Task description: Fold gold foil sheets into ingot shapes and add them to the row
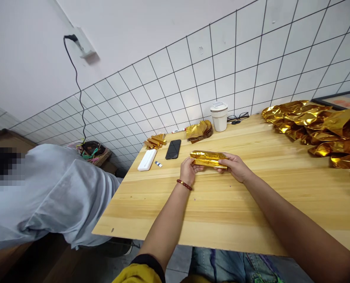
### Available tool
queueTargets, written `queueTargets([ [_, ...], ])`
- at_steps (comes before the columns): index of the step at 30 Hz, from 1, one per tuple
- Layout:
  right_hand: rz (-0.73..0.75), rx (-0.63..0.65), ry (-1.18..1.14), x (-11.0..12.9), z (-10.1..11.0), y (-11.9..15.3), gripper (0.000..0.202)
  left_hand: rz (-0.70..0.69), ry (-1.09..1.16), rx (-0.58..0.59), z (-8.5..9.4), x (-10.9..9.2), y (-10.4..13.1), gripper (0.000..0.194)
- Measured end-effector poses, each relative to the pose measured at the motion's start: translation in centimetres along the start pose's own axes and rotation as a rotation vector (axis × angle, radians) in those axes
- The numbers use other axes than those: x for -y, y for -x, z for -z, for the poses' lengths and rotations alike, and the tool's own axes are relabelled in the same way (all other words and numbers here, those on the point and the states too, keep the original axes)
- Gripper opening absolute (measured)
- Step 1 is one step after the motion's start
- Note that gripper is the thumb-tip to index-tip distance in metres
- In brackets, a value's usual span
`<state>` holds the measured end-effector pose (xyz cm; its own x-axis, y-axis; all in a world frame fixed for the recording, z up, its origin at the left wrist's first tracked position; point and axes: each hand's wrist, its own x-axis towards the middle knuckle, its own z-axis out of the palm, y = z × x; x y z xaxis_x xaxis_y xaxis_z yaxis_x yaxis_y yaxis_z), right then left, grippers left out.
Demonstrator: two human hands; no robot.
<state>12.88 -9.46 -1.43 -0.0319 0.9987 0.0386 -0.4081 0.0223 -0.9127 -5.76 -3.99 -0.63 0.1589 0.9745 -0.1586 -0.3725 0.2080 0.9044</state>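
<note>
Between my hands, just over the wooden table, is a folded piece of gold foil [208, 156], long and shiny. My left hand [189, 169] grips its left end, with a dark red bead bracelet [184, 184] on the wrist. At the other end my right hand [234, 166] pinches the foil, thumb on top and fingers partly hidden beneath. A black phone [173, 149] and a small blue-and-white tube-like item [158, 164] lie to the left of my hands. Behind the foil sits a stack of gold foil sheets [199, 131].
On the wooden table [222, 220] are a white power bank [147, 160], gold strips [155, 141], a marker [178, 130], a lidded white cup [219, 116] and glasses [238, 117]. A large gold foil pile [319, 125] covers the right. A person in grey [57, 188] sits left.
</note>
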Motion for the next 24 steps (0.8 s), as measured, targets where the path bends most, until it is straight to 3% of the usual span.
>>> queueTargets([
  [3,-0.006,0.016,-0.018,-0.1,0.3,-0.1,0.042,0.029,-0.002,-0.037,-0.1,-0.1,-0.2,0.023],
  [9,-0.073,-0.003,-0.035,0.1,0.3,-0.2,0.027,0.024,-0.002,-0.026,0.0,-0.2,-0.2,0.025],
  [19,-0.010,-0.040,0.042,-0.2,0.1,-0.3,0.026,-0.008,0.048,0.018,-0.1,-0.2,0.1,0.060],
  [24,0.013,0.028,0.189,-0.3,-0.2,0.1,0.030,-0.067,0.070,-0.069,0.1,0.7,-0.4,0.078],
])
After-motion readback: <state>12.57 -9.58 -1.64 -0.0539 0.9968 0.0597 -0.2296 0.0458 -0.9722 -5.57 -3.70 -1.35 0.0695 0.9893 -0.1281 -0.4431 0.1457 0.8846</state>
